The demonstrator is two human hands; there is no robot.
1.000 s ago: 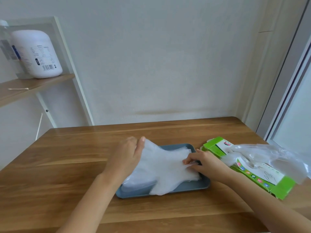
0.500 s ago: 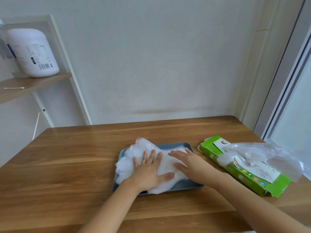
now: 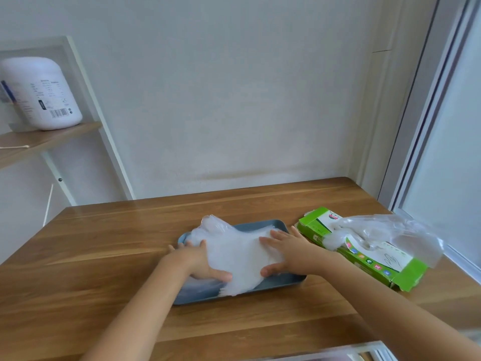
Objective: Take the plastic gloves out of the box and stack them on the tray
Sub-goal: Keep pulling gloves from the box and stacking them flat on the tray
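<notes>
From the head camera, both hands are down on the tray. The left hand (image 3: 197, 261) lies flat on the left side of the pile of plastic gloves (image 3: 234, 250), fingers straight and spread, thumb stretched along the near edge, gripping nothing. The right hand (image 3: 289, 252) presses the right side of the same pile, fingers extended and pointing left, palm down, likewise grasping nothing. The pile sits in the blue tray (image 3: 270, 224), one frilly edge spilling over the near rim and a peak poking up at the far left corner.

Just right of the tray the green box (image 3: 364, 261) lies flat on the wooden table (image 3: 104, 256), with a loose clear glove (image 3: 385, 230) billowing from its opening. Up left, a white jar (image 3: 41, 95) stands on a wooden shelf (image 3: 52, 139).
</notes>
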